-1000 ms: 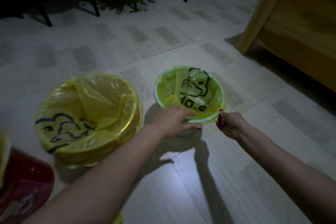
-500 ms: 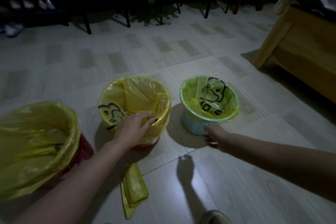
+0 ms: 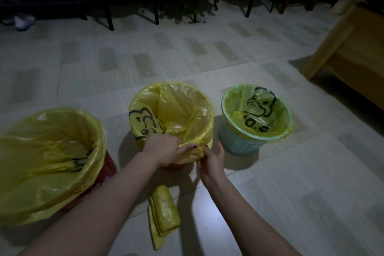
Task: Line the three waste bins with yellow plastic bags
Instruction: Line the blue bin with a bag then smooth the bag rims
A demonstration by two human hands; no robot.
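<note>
On the floor: three round bins in a row on pale tiles (image 3: 270, 193), each lined with thin, crinkled yellow plastic.
Left bin (image 3: 108, 170): red, widest.
Middle bin's bag (image 3: 176, 108): glossy, black duck print, folded over the rim.
Right bin (image 3: 239, 141): small pale-green lattice basket.
Left hand (image 3: 162, 147): gripping the middle bag's near edge.
Right hand (image 3: 214, 160): fingers pinching the same edge.
Spare bags (image 3: 164, 210): folded flat, between the forearms.
</note>
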